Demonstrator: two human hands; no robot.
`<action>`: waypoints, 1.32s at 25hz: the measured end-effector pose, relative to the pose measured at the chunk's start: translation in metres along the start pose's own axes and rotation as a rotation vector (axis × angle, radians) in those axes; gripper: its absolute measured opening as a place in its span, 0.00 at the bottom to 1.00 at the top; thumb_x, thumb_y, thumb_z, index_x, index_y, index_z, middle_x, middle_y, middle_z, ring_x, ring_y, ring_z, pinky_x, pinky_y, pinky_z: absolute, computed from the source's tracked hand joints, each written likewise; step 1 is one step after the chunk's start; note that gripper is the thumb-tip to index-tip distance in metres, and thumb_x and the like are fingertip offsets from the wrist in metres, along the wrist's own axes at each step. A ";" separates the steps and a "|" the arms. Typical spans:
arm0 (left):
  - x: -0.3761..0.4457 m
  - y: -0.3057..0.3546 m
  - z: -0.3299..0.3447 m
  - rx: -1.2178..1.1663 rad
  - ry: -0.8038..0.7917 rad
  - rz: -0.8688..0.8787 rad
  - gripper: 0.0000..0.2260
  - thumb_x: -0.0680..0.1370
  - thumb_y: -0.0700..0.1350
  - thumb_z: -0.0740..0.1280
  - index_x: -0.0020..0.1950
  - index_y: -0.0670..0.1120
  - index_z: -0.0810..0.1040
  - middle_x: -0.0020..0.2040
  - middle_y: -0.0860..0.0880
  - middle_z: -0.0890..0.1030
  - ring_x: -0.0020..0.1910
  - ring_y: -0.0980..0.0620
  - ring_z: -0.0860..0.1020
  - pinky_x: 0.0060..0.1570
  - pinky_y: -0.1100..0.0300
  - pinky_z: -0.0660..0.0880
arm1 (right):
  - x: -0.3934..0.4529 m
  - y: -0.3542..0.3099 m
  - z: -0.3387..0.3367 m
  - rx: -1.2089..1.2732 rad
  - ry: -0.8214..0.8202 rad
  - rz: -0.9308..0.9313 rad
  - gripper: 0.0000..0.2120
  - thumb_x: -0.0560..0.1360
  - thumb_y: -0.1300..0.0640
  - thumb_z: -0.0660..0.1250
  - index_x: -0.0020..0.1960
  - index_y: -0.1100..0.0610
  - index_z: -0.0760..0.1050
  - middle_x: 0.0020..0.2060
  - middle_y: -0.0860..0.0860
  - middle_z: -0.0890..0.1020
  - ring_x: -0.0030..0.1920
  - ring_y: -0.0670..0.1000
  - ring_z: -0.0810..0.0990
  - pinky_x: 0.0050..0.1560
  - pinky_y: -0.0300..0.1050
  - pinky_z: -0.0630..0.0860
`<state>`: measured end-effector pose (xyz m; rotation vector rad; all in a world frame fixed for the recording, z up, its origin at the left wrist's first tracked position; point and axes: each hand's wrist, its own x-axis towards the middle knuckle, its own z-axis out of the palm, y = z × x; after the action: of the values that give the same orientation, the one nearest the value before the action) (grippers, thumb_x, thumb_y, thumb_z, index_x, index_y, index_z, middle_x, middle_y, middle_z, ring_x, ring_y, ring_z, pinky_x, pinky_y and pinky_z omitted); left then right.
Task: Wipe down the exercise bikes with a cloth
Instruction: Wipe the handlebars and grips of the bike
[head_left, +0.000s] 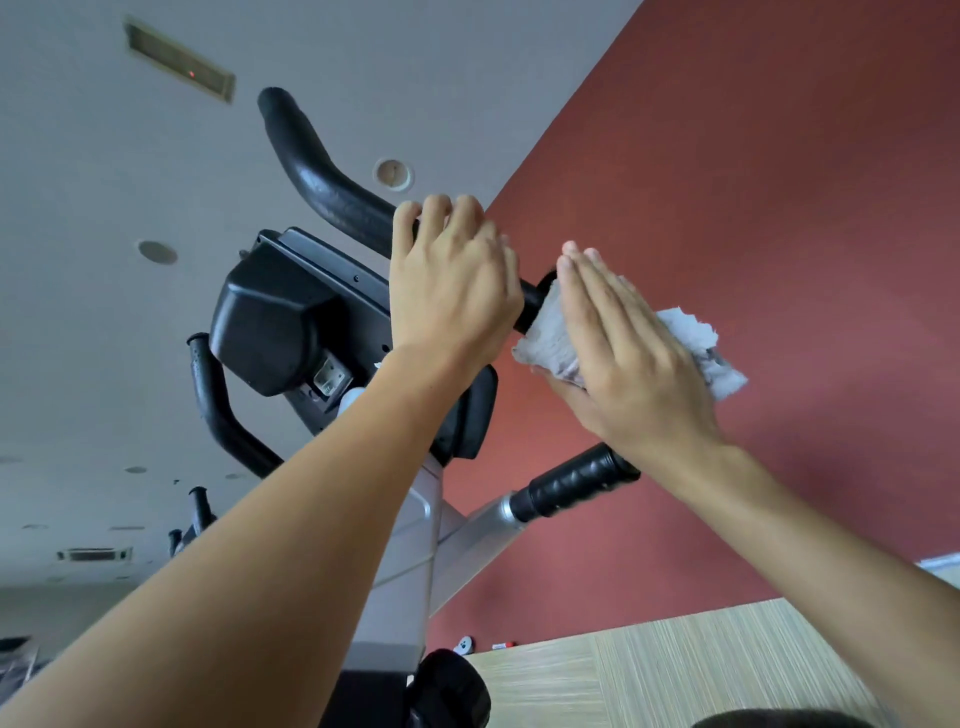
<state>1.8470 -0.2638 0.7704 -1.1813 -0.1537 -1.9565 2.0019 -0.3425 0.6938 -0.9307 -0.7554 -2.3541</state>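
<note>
Black foam covers the curved handlebar (332, 192) of the exercise bike (405, 551), and the left hand (449, 288) grips this bar from above, fingers curled over its far side and the knuckles toward the camera. Just right of that hand, the bar's short exposed stretch runs into a pale grey cloth (550, 338), crumpled and frayed at its edges. The right hand (631, 353) lies over the cloth with its fingers straight and held together, pressing the fabric against the bar; the thumb seems to sit beneath the cloth, though most of it is hidden. One bunched end of the cloth sticks out past the back of the right hand, on the side away from the left hand, and another corner shows between the two hands.

Below and left of the left hand sits the black console housing (275, 322), seen from behind, mounted on a silver-grey column that drops between the two forearms. Under the right wrist a second black grip (576, 480) juts out from a silver tube. Further left of the console another black handlebar (218, 410) curves downward. Behind the right hand rises a dark red wall (779, 182); beyond the left hand stretches a grey ceiling (78, 208) with round recessed lights and a rectangular vent (179, 60). Striped pale wood panelling (701, 670) sits below the right forearm.
</note>
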 end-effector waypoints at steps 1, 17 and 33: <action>0.001 -0.002 0.000 -0.003 -0.007 0.015 0.22 0.82 0.47 0.49 0.46 0.43 0.82 0.51 0.47 0.81 0.54 0.43 0.75 0.64 0.50 0.61 | -0.012 0.003 0.002 0.015 0.031 0.044 0.33 0.84 0.51 0.65 0.79 0.69 0.56 0.79 0.62 0.61 0.79 0.58 0.61 0.76 0.54 0.66; -0.008 0.023 -0.001 -0.189 -0.026 -0.057 0.23 0.83 0.50 0.44 0.51 0.49 0.80 0.49 0.53 0.81 0.57 0.49 0.75 0.73 0.48 0.53 | -0.042 0.007 0.005 0.113 0.079 0.155 0.33 0.82 0.54 0.65 0.79 0.69 0.56 0.79 0.62 0.60 0.80 0.59 0.58 0.78 0.58 0.61; -0.026 0.030 0.002 -0.356 -0.011 0.096 0.19 0.85 0.48 0.50 0.62 0.48 0.79 0.60 0.54 0.81 0.65 0.51 0.73 0.73 0.44 0.51 | -0.067 -0.010 0.011 0.337 0.113 0.435 0.37 0.79 0.61 0.68 0.80 0.69 0.51 0.81 0.63 0.54 0.82 0.59 0.53 0.80 0.57 0.57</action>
<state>1.8751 -0.2668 0.7426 -1.3978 0.2525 -1.9424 2.0437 -0.3123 0.6483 -0.7224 -0.7822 -1.8159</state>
